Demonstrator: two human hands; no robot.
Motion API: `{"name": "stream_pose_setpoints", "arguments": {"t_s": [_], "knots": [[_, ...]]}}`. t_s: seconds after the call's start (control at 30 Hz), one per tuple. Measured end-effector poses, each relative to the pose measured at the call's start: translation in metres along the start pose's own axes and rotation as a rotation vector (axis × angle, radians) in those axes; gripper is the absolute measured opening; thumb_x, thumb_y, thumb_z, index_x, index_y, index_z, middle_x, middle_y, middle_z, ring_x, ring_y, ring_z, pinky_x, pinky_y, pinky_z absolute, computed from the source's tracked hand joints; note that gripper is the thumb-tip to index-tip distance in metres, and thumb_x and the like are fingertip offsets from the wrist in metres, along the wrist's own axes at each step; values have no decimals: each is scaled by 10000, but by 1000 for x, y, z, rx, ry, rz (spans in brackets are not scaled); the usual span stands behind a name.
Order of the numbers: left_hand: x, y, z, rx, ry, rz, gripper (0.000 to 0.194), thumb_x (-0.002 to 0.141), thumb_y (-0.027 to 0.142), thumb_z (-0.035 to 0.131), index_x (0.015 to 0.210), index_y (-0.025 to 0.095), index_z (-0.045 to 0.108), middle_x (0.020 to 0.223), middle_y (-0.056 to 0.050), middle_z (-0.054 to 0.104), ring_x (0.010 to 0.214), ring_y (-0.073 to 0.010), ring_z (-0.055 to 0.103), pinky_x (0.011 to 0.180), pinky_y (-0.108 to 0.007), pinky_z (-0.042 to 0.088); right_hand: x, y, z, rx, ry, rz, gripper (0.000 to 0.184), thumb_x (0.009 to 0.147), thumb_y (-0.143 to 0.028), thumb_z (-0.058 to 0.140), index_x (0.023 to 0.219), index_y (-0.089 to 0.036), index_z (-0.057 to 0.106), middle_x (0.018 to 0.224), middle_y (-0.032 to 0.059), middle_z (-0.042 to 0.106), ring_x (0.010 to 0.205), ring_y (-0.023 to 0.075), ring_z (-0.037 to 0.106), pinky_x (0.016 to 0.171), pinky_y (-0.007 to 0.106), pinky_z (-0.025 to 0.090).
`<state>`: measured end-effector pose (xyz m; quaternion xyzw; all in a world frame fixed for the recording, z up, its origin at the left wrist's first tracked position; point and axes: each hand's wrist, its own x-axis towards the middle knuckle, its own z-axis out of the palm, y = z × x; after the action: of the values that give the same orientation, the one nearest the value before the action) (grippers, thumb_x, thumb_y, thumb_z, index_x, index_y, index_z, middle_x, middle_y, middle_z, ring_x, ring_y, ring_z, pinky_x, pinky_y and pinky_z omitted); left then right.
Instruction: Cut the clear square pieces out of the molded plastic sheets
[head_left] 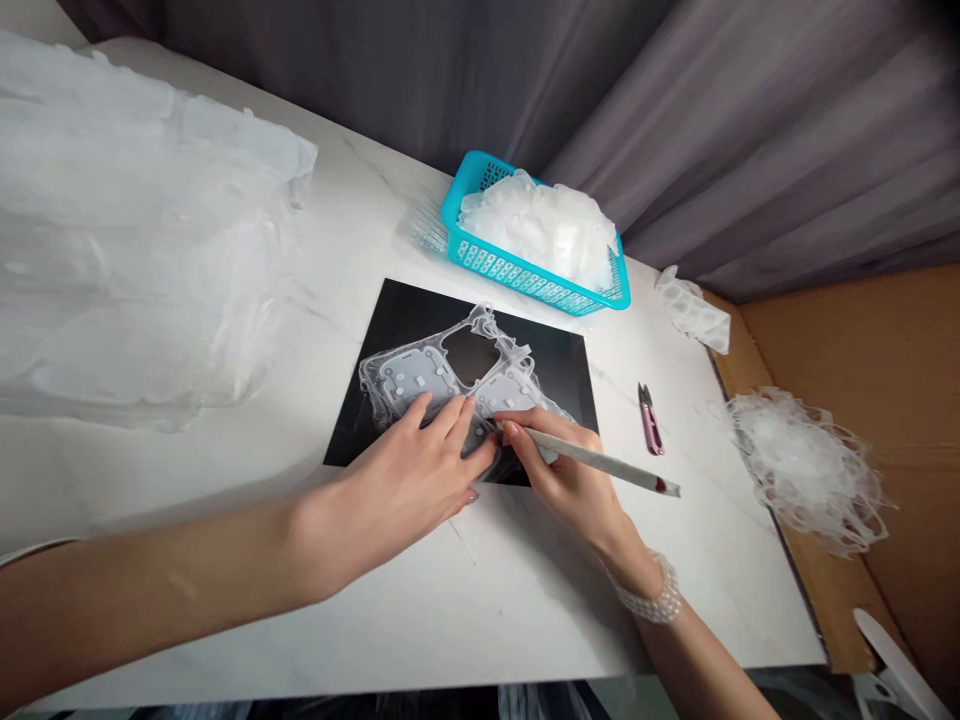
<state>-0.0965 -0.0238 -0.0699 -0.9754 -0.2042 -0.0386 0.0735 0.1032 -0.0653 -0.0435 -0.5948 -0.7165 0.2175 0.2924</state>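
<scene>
The translucent moulded sheet (429,372) lies on a black mat (562,352), mostly beyond the two hands, its near edge partly hidden beneath them; one large opening shows the dark mat through it, with pale rounded panels to either side of that gap and ragged, looping trim along its far corner and right edge.

The left hand (416,462) reaches in from the left, palm down, fingers somewhat spread, with fingertips resting on the sheet's near part; the right hand (574,480) is just beside it, narrowed in a pinch around a slender tool (592,458); the tool's working end points at the sheet close to the left fingers, though its tip is too small to make out, and its other end slants off to the right.

Beyond the mat stands a blue basket (510,268) heaped with white translucent pieces (544,225); pink-handled snips (651,420) lie right of the mat, on the white table (420,610); a broad stack of translucent sheets (135,240) occupies the left side.
</scene>
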Motion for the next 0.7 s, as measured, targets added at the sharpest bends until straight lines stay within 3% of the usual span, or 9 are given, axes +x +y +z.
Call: {"name": "stream_pose_setpoints", "arguments": {"t_s": [0.37,0.53,0.7], "knots": [[0,0,-5,35,-47,3,495,979,457,456,1369,153,475,1468,-250,456,1367,-375,414,1048,-552,368,0,-12,4,-150,26,-50,176,967,-144,501,972,-153,677,857,49,728,718,147,672,658,271,525],[-2,0,-15,56,-69,-8,503,978,457,472,1384,160,467,1467,-255,455,1390,-376,387,1048,-555,375,-18,-12,1,-158,38,-34,162,955,-121,511,1004,-157,662,975,85,735,855,173,712,729,288,568],[-2,0,-20,43,-80,13,465,975,437,486,1336,145,506,1455,-259,466,1370,-383,410,1052,-559,376,-12,-7,13,-168,104,-124,186,966,-114,482,1018,-178,648,984,88,714,907,177,701,794,319,585]]}}
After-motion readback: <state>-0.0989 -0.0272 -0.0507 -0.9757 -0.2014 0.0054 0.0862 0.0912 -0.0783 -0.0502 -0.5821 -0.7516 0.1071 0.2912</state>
